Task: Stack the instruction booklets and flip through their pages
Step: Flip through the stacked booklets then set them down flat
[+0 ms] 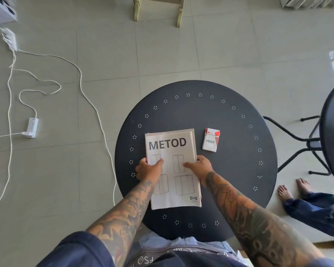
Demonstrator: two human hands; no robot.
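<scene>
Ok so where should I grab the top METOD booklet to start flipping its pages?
Pinch the right long edge of the METOD booklet, coming from the right beside the right hand. It lies flat and cover up; page edges seem to fan there, so the spine is probably left.

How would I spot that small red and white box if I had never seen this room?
Find the round dark table with dotted flower marks around its rim. On it lies a stack of booklets headed METOD, held by both hands. The small pack lies just right of the stack's top, apart from it, the only red-trimmed thing there.
</scene>
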